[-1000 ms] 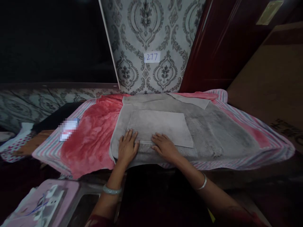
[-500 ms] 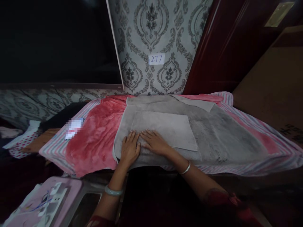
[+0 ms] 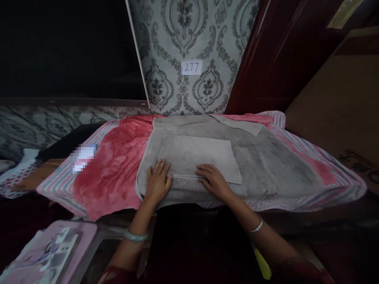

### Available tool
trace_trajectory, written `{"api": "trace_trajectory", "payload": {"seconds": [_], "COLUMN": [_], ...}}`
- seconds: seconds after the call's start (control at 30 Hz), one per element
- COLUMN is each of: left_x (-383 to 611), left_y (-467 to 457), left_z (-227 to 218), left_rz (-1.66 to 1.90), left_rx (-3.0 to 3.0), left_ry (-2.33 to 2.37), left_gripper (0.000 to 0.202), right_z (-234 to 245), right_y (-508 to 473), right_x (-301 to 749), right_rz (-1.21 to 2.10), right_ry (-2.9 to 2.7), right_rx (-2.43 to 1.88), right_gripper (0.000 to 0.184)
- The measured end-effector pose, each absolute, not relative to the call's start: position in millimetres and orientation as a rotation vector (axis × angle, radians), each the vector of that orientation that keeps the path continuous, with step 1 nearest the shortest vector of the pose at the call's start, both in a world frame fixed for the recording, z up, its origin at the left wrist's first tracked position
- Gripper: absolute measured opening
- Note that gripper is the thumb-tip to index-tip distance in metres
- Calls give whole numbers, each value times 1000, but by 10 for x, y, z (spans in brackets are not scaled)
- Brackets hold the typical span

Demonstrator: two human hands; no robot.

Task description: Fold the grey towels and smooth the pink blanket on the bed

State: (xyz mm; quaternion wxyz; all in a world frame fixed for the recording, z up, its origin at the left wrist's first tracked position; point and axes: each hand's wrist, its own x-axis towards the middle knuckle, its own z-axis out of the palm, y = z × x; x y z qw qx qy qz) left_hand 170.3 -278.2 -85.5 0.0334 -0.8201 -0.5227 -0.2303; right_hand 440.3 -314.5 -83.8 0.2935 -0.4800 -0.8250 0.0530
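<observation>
Left hand (image 3: 156, 182) and right hand (image 3: 213, 180) open, palms flat on folded grey towel (image 3: 198, 156) near edge, pressing fold onto grey blanket (image 3: 272, 165) beneath.

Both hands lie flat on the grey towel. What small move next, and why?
Probably slide the right hand rightward along the fold's near edge to press it flat: the left hand pins its left corner, the right rests mid-edge, and the stretch beyond is untouched.

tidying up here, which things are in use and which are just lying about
In use: grey towel, left hand, right hand, both flat on it.
Lying about: red blanket, striped cloth, 277 note, pink case.
</observation>
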Motion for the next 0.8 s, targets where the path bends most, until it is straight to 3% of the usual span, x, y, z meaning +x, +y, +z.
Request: {"api": "trace_trajectory", "payload": {"seconds": [0.4, 0.8], "left_x": [2040, 2056], "left_y": [-2728, -2628], "left_z": [-662, -682], "left_rz": [-656, -523], "left_rx": [-2774, -2755], "left_ry": [-1112, -957], "left_gripper": [25, 29], "right_z": [-937, -868], "right_y": [-3302, -3315], "right_x": [4627, 4547], "right_rz": [113, -132], "right_ry": [-1980, -2102], "right_rx": [-1361, -1505], "right_gripper": [28, 32]}}
